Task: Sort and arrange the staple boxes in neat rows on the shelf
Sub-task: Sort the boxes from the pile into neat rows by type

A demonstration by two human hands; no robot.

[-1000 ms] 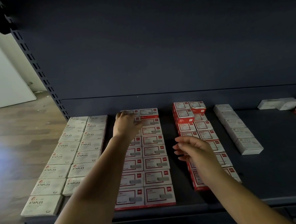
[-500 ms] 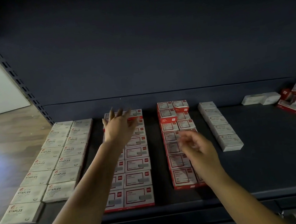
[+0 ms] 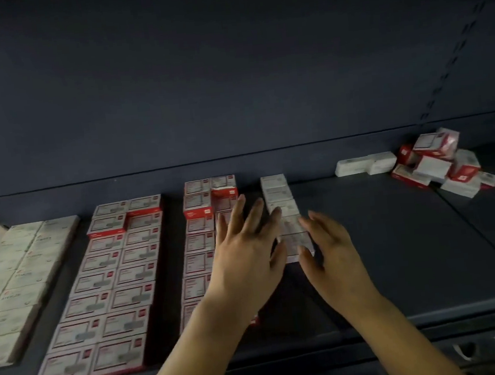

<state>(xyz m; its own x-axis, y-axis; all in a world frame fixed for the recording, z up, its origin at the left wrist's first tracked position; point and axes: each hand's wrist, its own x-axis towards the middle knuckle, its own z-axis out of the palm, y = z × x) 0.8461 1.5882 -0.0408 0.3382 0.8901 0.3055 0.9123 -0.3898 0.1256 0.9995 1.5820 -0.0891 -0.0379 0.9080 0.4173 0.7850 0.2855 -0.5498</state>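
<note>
the dark grey metal shelf carries four blocks of small cardboard staple boxes, each running from its back edge toward its front edge. toward the left end lie the beige double row, then the red-and-white double row, then a second red-and-white double row, partly hidden under the left arm. the narrow single row of white boxes lies right of those, its long axis pointing front to back, well short of the front edge. a loose heap of red and white boxes sits in the back right corner, with two white boxes just beside it at the back edge.

the left hand hovers with its grip open, fingers spread, at the white row's left flank; the right hand, grip also open and empty, is at its right flank. the row lies between them, near end nearest, so squaring it looks like an inward press from both sides. blur hides whether either touches it.
</note>
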